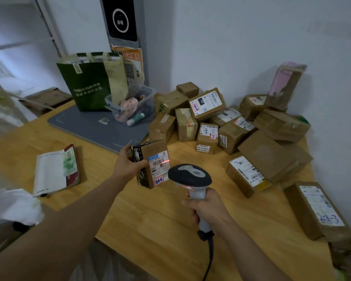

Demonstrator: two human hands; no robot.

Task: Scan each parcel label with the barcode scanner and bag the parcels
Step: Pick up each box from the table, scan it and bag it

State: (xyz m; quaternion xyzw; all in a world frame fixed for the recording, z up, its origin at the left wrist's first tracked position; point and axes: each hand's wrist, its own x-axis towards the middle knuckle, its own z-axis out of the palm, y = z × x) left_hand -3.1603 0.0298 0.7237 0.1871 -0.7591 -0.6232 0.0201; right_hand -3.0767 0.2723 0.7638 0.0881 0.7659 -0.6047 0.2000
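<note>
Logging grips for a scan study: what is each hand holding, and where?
Left hand grips the small parcel by its left side; right hand grips the barcode scanner by its handle.

We reach both bare forearms forward from the bottom of the view. Our left hand (128,164) is raised, wrist slightly bent, fingers and thumb wrapped around the side of a small brown cardboard parcel with a white label (151,164), holding it upright with the label turned toward us. Our right hand (206,209) sits lower and nearer, fist closed around the grey handle of a black-headed barcode scanner (190,176), its head angled up toward the label.
</note>
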